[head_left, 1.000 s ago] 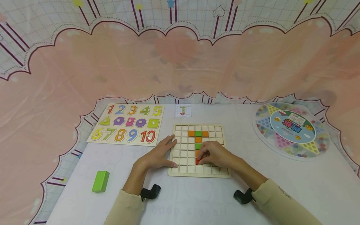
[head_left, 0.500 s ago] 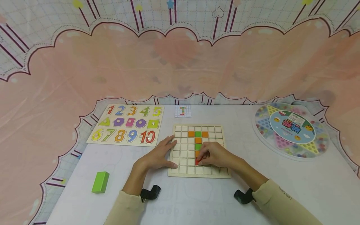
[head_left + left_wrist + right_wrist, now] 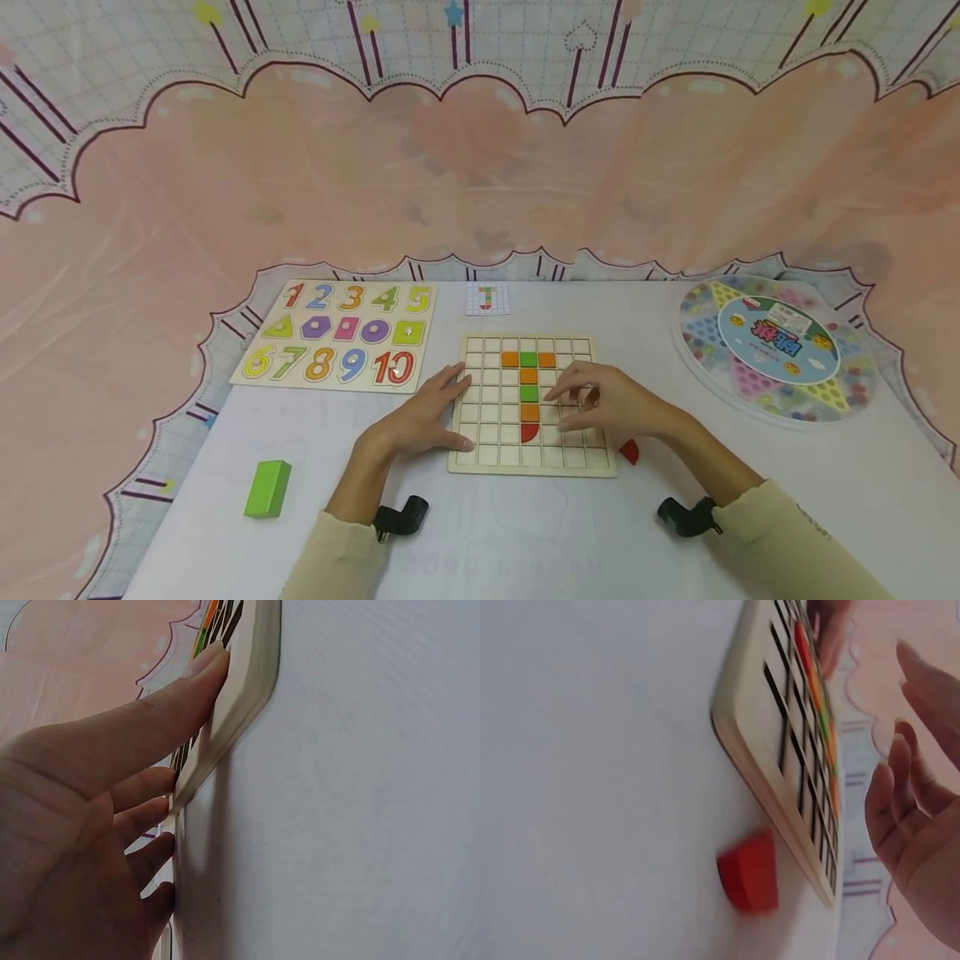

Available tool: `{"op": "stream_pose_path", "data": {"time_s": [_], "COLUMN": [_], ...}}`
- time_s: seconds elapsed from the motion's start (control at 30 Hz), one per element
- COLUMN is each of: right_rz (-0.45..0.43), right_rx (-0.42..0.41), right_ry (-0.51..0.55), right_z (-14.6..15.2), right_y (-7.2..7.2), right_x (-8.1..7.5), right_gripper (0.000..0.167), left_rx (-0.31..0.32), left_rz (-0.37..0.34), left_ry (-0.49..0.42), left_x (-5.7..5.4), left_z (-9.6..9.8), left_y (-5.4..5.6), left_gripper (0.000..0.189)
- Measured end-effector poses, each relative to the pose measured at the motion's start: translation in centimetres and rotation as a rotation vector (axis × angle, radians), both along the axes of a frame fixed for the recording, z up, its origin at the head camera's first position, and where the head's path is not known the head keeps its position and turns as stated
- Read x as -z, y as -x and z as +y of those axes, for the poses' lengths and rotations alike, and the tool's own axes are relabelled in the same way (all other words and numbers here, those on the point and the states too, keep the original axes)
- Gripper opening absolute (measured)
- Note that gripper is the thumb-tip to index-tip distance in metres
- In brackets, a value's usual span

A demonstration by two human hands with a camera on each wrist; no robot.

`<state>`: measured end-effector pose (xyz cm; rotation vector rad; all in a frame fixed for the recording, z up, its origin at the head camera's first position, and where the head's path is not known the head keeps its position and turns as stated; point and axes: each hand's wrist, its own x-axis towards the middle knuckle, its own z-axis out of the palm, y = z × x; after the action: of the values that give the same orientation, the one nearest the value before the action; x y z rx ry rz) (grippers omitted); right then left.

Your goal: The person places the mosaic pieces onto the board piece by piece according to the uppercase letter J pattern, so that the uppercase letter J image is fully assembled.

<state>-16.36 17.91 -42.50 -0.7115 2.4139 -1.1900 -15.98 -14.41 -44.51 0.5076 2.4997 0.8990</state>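
A square wooden grid board [image 3: 532, 471] lies in the middle of the head view. Orange and green square tiles [image 3: 528, 393] form a short top row and a column down from its middle. A red rounded piece [image 3: 529, 432] sits at the column's foot. My left hand [image 3: 416, 414] rests on the board's left edge, thumb and fingers spread. Over the right part of the board hovers my right hand [image 3: 615, 402], its thumb and fingers apart and holding nothing. Beside the board's right edge, below that hand, lies a loose red quarter-round piece [image 3: 748, 871].
A small card [image 3: 487, 298] with a coloured J on a grid lies behind the board. At the back left is a number and shape puzzle [image 3: 333, 333]. A green block [image 3: 267, 489] lies front left, a round clear game box [image 3: 780, 346] back right.
My right hand has let go of the red piece at the column's foot and moved right, uncovering it. The loose red piece at the right has come into view. My left hand stays put.
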Motion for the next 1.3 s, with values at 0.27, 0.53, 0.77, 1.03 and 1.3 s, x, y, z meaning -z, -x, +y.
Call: {"op": "stream_pose_path", "data": {"time_s": [0.27,0.53,0.77,1.03,1.3], "right_rz": [0.098,0.062,0.107,0.048,0.068], "right_rx": [0.082,0.135,0.130,0.111,0.085], "right_ry": [-0.084,-0.111,-0.119,-0.176,-0.143], "right_z": [3.5,6.0,7.4,8.2,8.0], "right_y": [-0.9,-2.5,-3.6,-4.6,-4.9], "right_x": [-1.2,-0.8,0.4,1.6,2.3], "right_gripper": [0.049,0.065,0.067,0.062,0.057], "left_rx": [0.006,0.012,0.011,0.020,0.011], "left_rz": [0.014,0.022,0.022,0.025,0.011], "left_ry": [0.008,0.011,0.006,0.005,0.000], "left_x": [-0.1,-0.2,-0.1,-0.1,0.0], "left_z": [-0.2,-0.3,-0.2,-0.1,-0.1], "left_y": [-0.1,-0.1,0.0,0.0,-0.2], "left_gripper": [0.100,0.100,0.100,0.100,0.099]}}
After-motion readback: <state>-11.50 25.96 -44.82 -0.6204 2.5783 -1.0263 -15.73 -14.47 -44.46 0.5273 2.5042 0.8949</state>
